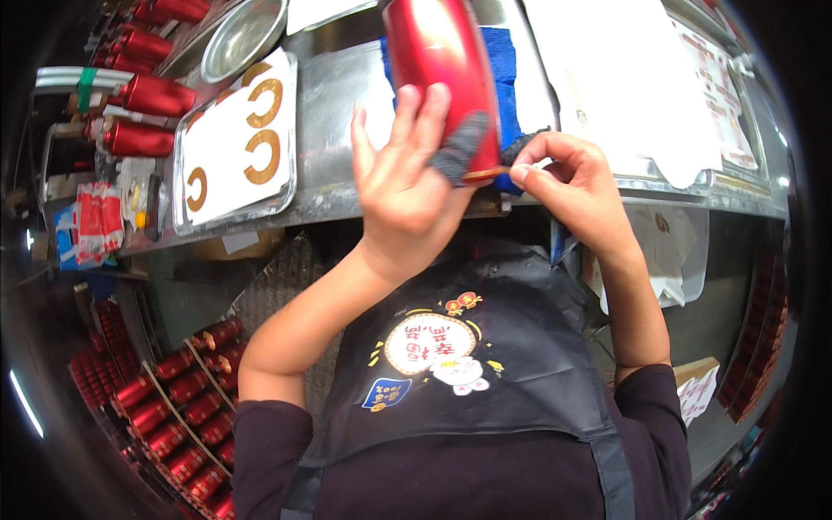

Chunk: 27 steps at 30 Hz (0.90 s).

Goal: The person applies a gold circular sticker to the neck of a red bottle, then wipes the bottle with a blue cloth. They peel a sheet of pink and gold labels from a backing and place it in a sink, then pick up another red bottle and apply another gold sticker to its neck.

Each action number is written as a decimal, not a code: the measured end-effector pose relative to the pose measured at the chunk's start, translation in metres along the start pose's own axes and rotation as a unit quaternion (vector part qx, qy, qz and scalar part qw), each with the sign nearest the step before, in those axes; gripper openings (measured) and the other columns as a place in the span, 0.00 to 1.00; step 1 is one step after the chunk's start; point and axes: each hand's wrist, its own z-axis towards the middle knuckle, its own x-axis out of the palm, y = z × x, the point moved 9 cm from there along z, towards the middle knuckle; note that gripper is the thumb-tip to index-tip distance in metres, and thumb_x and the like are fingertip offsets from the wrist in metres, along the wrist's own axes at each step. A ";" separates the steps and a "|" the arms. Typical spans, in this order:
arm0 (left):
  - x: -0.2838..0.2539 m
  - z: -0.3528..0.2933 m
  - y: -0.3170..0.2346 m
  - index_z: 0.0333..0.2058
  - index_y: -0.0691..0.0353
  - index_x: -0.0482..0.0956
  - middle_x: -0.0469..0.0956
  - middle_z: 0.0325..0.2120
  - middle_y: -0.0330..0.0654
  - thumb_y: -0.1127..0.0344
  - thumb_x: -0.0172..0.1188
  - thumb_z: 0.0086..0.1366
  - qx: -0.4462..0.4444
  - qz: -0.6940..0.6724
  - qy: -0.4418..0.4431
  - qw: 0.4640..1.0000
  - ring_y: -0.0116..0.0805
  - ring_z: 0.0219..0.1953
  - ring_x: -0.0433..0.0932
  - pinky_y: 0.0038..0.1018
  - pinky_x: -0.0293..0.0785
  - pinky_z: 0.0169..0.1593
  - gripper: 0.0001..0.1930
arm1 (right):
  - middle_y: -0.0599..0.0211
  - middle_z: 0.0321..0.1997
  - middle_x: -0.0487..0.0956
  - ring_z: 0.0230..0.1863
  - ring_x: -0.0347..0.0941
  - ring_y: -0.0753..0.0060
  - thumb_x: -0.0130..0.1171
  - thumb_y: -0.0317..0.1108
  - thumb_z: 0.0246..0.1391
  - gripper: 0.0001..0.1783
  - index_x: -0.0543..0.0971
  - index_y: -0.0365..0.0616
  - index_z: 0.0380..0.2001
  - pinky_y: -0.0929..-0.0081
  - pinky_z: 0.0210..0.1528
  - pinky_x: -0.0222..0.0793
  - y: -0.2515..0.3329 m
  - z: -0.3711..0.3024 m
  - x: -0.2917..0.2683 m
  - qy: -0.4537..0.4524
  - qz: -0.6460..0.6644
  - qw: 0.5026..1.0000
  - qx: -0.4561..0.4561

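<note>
A glossy red metal bottle (440, 52) lies on a blue cloth (500, 65) at the near edge of the workbench, its near end toward me. My left hand (403, 191) rests against the bottle with its fingers stretched out and spread; a grey wrap covers one of them. At the bottle's near end my right hand (576, 186) pinches the end of a thin gold strip (482, 174) between thumb and forefinger. The strip runs along the bottle's rim toward my left hand. A dark wrap also shows on a right finger.
To the left, a metal tray (290, 178) bears a white sheet with gold C-shaped stickers. Beyond it stand a round metal bowl (245, 39) and several red bottles (139, 139). White sheets (624, 78) cover the bench's right side. Racked red bottles (186, 412) fill the lower left.
</note>
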 end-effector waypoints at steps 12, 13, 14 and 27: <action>-0.014 -0.060 0.026 0.48 0.70 0.81 0.70 0.62 0.59 0.67 0.76 0.50 -0.058 -0.096 0.040 0.993 0.57 0.63 0.70 0.64 0.47 0.67 0.26 | 0.82 0.26 0.73 0.27 0.63 0.94 0.65 0.31 0.55 0.07 0.78 0.40 0.27 0.89 0.28 0.57 0.016 -0.007 0.004 -0.005 -0.008 1.000 0.018; -0.011 -0.060 0.026 0.48 0.70 0.81 0.71 0.61 0.59 0.68 0.76 0.50 -0.057 -0.085 0.049 0.993 0.57 0.63 0.71 0.64 0.46 0.68 0.26 | 0.82 0.26 0.73 0.27 0.63 0.94 0.65 0.31 0.55 0.07 0.78 0.40 0.27 0.89 0.28 0.57 0.017 -0.009 0.003 -0.009 0.001 1.000 0.013; -0.011 -0.059 0.025 0.48 0.70 0.81 0.72 0.60 0.59 0.68 0.76 0.50 -0.046 -0.080 0.049 0.995 0.56 0.62 0.72 0.64 0.46 0.68 0.26 | 0.82 0.26 0.72 0.27 0.63 0.94 0.65 0.31 0.55 0.07 0.78 0.40 0.27 0.89 0.28 0.56 0.018 -0.008 0.001 -0.012 0.008 1.000 0.007; -0.017 -0.022 -0.002 0.44 0.59 0.85 0.72 0.60 0.59 0.67 0.75 0.48 0.066 0.020 0.051 0.996 0.53 0.58 0.76 0.62 0.42 0.69 0.21 | 0.83 0.26 0.72 0.27 0.62 0.94 0.63 0.30 0.56 0.07 0.78 0.40 0.28 0.89 0.29 0.56 0.006 -0.002 -0.003 -0.007 -0.007 1.000 0.005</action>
